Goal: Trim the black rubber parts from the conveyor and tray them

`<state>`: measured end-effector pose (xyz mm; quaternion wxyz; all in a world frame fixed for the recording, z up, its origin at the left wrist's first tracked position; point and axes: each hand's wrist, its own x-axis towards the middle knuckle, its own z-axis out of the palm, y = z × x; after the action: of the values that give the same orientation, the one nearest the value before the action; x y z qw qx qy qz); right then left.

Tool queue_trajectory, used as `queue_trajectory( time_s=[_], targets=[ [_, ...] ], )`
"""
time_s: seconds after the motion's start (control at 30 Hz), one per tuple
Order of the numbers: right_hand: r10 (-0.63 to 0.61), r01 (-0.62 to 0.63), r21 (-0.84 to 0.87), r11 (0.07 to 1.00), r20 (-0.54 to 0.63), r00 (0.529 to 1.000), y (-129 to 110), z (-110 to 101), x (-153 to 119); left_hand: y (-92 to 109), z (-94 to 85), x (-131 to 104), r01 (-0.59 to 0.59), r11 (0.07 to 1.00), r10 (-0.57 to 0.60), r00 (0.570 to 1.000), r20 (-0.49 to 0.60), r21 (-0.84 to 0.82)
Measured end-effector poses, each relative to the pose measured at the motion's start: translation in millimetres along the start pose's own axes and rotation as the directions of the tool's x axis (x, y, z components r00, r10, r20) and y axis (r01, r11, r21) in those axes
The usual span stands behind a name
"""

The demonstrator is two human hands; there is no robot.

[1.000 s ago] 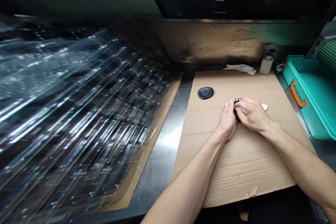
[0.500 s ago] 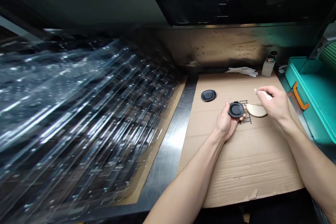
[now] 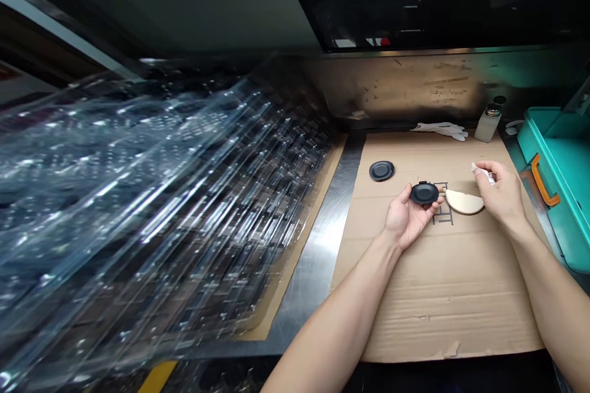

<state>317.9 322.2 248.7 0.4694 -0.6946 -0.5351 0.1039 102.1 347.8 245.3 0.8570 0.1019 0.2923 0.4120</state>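
Observation:
My left hand (image 3: pixel 406 219) holds a black oval part (image 3: pixel 424 193) between thumb and fingers, its recessed face up. My right hand (image 3: pixel 501 195) is closed on a crumpled white cloth (image 3: pixel 487 175), to the right of the black part and apart from it. Between the hands a cream half-round pad (image 3: pixel 464 202) lies on the cardboard (image 3: pixel 415 295). A second black oval part (image 3: pixel 381 171) rests on the cardboard, further back and to the left of my left hand.
Stacked clear plastic trays (image 3: pixel 193 196) fill the left side. At the back are white gloves (image 3: pixel 441 129) and a bottle with a metal top (image 3: pixel 487 125). A teal bin (image 3: pixel 565 196) with an orange handle (image 3: pixel 544 181) stands at the right.
The whole view has shifted, so the scene sits further right. My right hand with the cloth is slightly further from the black part, which is tilted differently in my left hand.

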Motion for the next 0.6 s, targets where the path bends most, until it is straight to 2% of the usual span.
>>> queue_trajectory(
  time_s=[0.17,0.27,0.3,0.37,0.43,0.47,0.5,0.6],
  targets=[
    [-0.047,0.063,-0.260,0.964,0.067,0.997,16,-6,5,6,-2.6,0,-0.028,0.997,0.028,1.000,-0.014,-0.075],
    [-0.133,0.205,-0.442,0.873,0.190,0.973,15,-9,-2,8,-5.3,1,-0.055,0.996,0.057,0.998,0.028,-0.069],
    [-0.166,0.276,-0.465,0.842,0.264,0.950,13,-10,-6,9,-5.9,1,-0.059,0.996,0.062,0.997,0.054,-0.071],
    [-0.194,0.402,-0.441,0.803,0.444,0.875,9,-11,-12,11,-6.8,1,-0.068,0.995,0.076,0.992,0.098,-0.077],
    [-0.182,0.458,-0.405,0.791,0.559,0.809,4,-11,-16,13,-7.2,1,-0.082,0.994,0.089,0.990,0.110,-0.072],
    [-0.189,0.462,-0.400,0.791,0.560,0.807,1,-9,-17,13,-7.2,1,-0.090,0.994,0.097,0.990,0.106,-0.063],
    [-0.213,0.456,-0.391,0.800,0.525,0.824,-2,-6,-18,13,-7.2,2,-0.100,0.994,0.105,0.989,0.100,-0.052],
    [-0.308,0.396,-0.271,0.878,0.314,0.898,-20,10,-26,10,-6.7,4,-0.145,0.989,0.148,0.985,0.090,-0.032]
  ],
)
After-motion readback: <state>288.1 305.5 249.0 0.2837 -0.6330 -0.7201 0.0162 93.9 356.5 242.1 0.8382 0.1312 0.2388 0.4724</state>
